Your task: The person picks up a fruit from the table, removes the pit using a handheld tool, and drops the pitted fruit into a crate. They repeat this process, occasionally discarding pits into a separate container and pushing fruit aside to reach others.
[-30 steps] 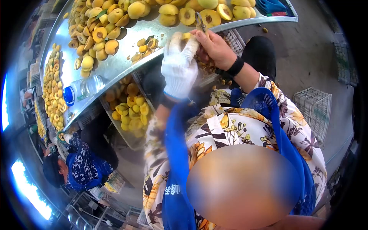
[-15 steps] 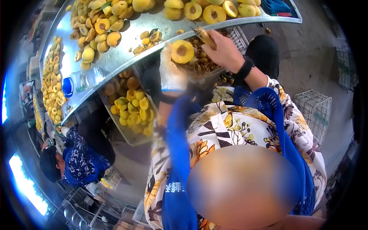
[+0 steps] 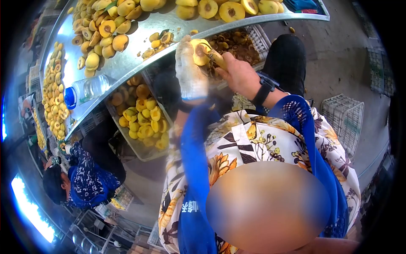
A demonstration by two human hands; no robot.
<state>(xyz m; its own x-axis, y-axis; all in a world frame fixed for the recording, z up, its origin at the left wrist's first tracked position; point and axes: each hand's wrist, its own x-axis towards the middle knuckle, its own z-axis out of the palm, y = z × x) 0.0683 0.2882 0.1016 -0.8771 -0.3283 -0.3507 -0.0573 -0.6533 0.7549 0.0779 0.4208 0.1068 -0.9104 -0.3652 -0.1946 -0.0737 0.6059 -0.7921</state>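
Note:
In my left hand [image 3: 188, 74], covered by a white knit glove, sits a yellow peach half [image 3: 198, 50] with its cut face turned up. My right hand [image 3: 242, 76] is bare and wears a dark band on the wrist. Its fingers wrap round the wooden handle of a pitting tool [image 3: 217, 58]. The tool's metal end meets the brownish middle of the peach half; its exact shape is hard to make out. Below both hands is a white crate [image 3: 261, 40] holding brown pits and scraps.
A metal table [image 3: 139, 40] carries heaped peach halves [image 3: 103, 31] and a blue-capped water bottle [image 3: 91, 89]. Beneath its edge stands a bin [image 3: 146, 158] of yellow peach halves. Another person [image 3: 91, 178] sits at the left. A wire crate [image 3: 343, 118] stands at the right.
My right hand has come down and left, bringing the tool from above the crate onto the peach half. The left hand has shifted slightly, and the peach half is tilted differently.

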